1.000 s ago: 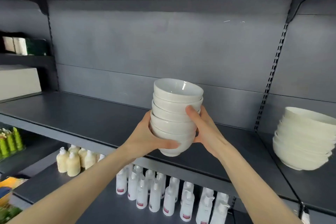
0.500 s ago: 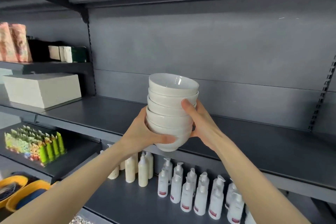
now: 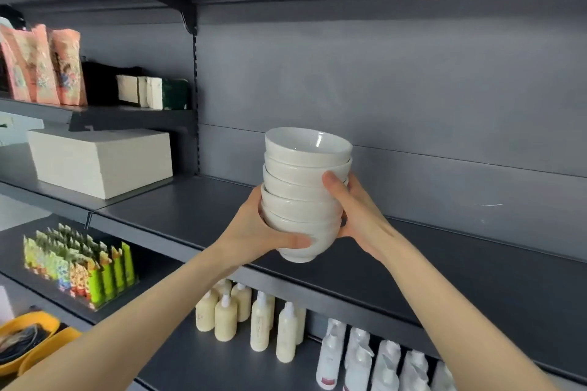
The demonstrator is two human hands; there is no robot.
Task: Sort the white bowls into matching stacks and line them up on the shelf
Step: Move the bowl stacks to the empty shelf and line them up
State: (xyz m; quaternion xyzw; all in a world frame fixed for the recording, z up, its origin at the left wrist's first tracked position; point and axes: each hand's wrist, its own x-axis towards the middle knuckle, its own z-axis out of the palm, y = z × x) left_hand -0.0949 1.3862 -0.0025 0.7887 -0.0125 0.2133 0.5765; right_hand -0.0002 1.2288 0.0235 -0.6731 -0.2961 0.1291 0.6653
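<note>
A stack of several small white bowls [image 3: 303, 194] hangs in the air just above the front part of the dark grey shelf [image 3: 444, 270]. My left hand [image 3: 254, 232] grips the stack from the left, its thumb curled under the lowest bowl. My right hand [image 3: 355, 206] holds the right side, thumb pressed against the middle bowls. The stack stays upright and does not touch the shelf.
A white box [image 3: 98, 162] sits on the shelf to the left. Pink pouches [image 3: 41, 67] and folded items stand on a higher left shelf. Below are cream and white bottles [image 3: 263, 320], green packets [image 3: 82, 263] and yellow bins [image 3: 28, 346].
The view has swung left along the shelf with the stack held in both hands; the pile of larger white bowls at the right has left the frame, and the white box has come in.
</note>
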